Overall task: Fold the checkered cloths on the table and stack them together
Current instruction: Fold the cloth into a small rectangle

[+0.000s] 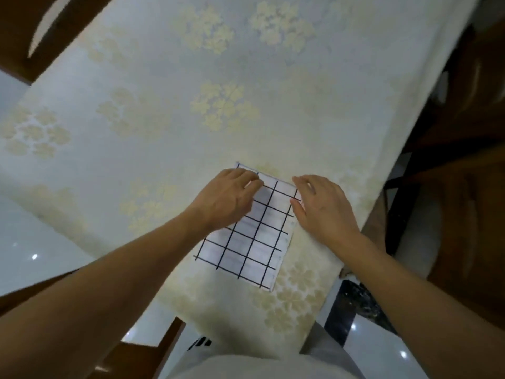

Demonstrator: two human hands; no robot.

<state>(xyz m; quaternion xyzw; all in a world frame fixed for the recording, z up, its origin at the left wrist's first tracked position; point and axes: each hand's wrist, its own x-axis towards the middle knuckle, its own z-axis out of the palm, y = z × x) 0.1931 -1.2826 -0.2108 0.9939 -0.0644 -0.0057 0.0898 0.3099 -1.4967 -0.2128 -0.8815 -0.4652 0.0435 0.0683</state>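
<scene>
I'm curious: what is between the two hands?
The far end of the checkered cloth, between the left hand and right hand, in the head view.

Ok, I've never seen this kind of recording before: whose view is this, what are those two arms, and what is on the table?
There is no machine here. A person wears one wide-angle camera on the head, so you look forward and down along their own bare arms. The left hand and right hand both reach to a white checkered cloth with a black grid. It lies flat, apparently folded, on a table covered by a pale floral tablecloth. The left fingers curl at the cloth's far edge and seem to pinch it. The right hand lies flatter, touching the far right corner.
</scene>
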